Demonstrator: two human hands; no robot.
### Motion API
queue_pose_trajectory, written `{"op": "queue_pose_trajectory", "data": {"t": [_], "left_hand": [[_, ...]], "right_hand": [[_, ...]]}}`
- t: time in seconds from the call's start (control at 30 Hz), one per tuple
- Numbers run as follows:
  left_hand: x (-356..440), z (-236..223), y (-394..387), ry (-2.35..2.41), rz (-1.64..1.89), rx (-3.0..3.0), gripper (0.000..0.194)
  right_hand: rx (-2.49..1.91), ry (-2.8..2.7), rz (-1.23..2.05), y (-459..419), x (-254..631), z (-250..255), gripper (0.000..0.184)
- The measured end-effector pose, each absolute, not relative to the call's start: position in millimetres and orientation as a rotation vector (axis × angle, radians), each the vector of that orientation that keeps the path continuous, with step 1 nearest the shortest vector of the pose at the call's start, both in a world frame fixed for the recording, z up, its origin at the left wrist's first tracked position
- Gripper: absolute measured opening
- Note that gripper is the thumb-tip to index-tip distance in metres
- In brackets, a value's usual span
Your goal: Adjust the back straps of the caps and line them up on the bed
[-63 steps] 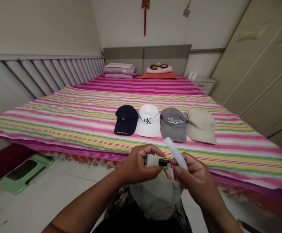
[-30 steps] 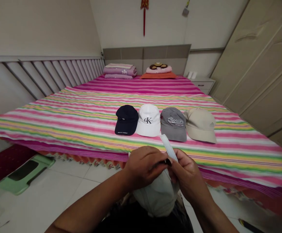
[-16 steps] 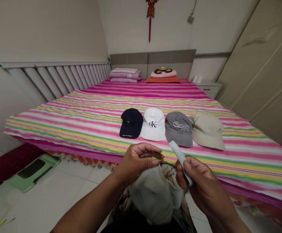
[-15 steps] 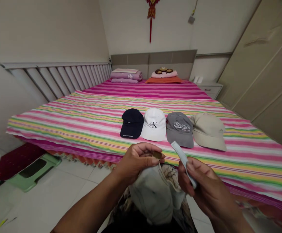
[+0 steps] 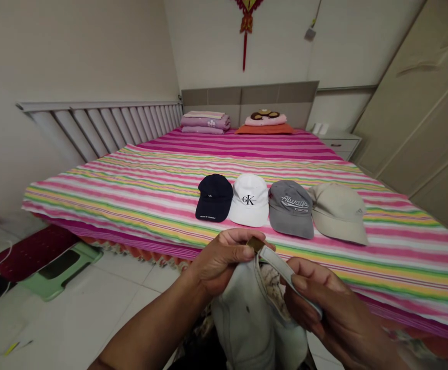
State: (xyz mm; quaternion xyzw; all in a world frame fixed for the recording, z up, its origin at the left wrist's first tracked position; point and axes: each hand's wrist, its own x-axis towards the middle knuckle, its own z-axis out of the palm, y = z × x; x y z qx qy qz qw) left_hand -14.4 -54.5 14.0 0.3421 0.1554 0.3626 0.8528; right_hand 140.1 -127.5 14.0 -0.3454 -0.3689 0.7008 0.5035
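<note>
A pale cap [image 5: 243,313] hangs between my hands, its back opening towards me. My left hand [image 5: 224,259] is closed, pinching the cap's brass-coloured buckle [image 5: 255,244] between thumb and fingers. My right hand [image 5: 320,293] is closed on the cap's light strap [image 5: 280,264], whose tip meets the buckle; whether it passes through I cannot tell. Beyond my hands a row of caps lies on the bed: a navy cap [image 5: 214,198], a white cap [image 5: 250,200] with black letters, a grey cap [image 5: 291,208] with white script and a beige cap [image 5: 339,210].
A striped sheet covers the bed [image 5: 150,190]. Folded purple bedding [image 5: 205,123] and an orange-and-pink pile [image 5: 264,126] lie by the headboard [image 5: 216,97]. A green stool [image 5: 60,270] stands on the tiled floor at left. A nightstand [image 5: 339,144] is at the back right.
My right hand has brought the strap's tip leftward and down to the buckle, where before it stood apart. My left hand keeps hold of the buckle. The view has shifted slightly.
</note>
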Motion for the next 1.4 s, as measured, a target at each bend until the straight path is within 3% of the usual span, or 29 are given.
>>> {"op": "queue_pose_trajectory", "data": {"t": [0.3, 0.57, 0.87, 1.4], "left_hand": [[-11.4, 10.7, -55.3, 0.348, 0.847, 0.799, 0.033], [-12.9, 11.0, -61.4, 0.404, 1.016, 1.119, 0.029], [-6.2, 1.5, -61.8, 0.401, 0.933, 0.967, 0.029], [-6.2, 2.7, -59.6, 0.458, 1.016, 0.932, 0.033]], "right_hand": [[-0.962, -1.029, 1.596, -122.4, 144.9, 10.7, 0.026], [-1.199, -1.438, 0.943, -115.9, 146.9, 28.0, 0.016], [-1.065, -1.033, 1.489, -107.6, 135.6, 18.6, 0.033], [-1.151, -1.243, 1.412, -106.5, 148.3, 17.9, 0.025]]}}
